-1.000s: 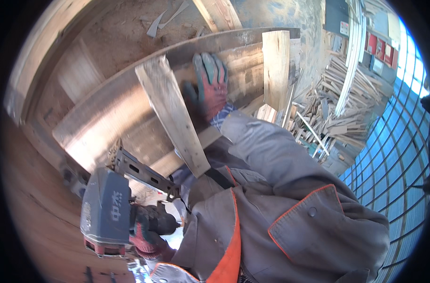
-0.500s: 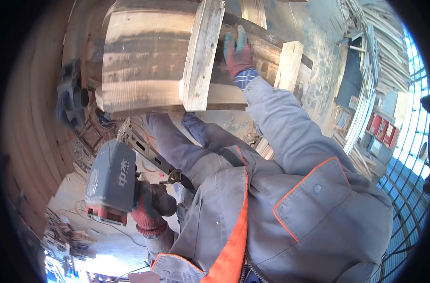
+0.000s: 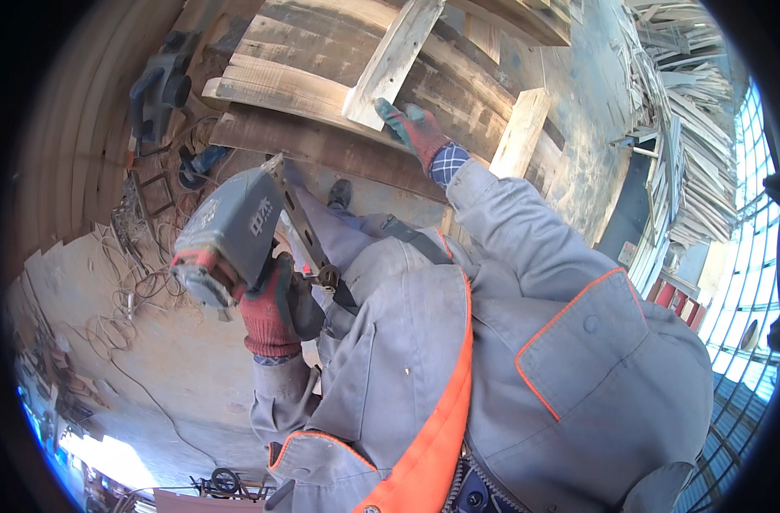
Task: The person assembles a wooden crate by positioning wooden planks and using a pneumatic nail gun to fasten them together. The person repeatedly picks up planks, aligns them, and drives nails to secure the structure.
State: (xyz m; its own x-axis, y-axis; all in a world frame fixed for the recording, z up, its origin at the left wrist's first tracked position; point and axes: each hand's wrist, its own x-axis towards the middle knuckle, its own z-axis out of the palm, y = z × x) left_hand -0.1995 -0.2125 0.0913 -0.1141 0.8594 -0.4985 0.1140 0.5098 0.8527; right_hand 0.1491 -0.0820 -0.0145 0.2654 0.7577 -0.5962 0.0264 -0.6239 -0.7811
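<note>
My left hand (image 3: 270,306), in a red glove with a dark palm, is closed round the handle of a grey and red cordless nail gun (image 3: 227,227). Its long metal magazine (image 3: 303,224) slants down toward my jacket. My right hand (image 3: 417,135), in a red and grey-green glove, has its fingers spread at the near end of a pale wooden crosspiece (image 3: 397,64). One fingertip rests against the crosspiece's edge. Under it lies a panel of wooden boards (image 3: 300,90). A second crosspiece (image 3: 520,128) lies across the boards to the right of my right hand.
A dark power tool (image 3: 161,90) stands left of the panel, with a blue tool (image 3: 203,162) below it. Cables (image 3: 108,329) are strewn on the floor. Stacked timber boards (image 3: 73,128) rise at the far left. Piled wood strips (image 3: 702,137) lie at the right beside wire mesh (image 3: 753,256).
My right hand has come nearer, from the boards to the crosspiece's near end. The nail gun has tilted in my left hand, and the whole view has shifted.
</note>
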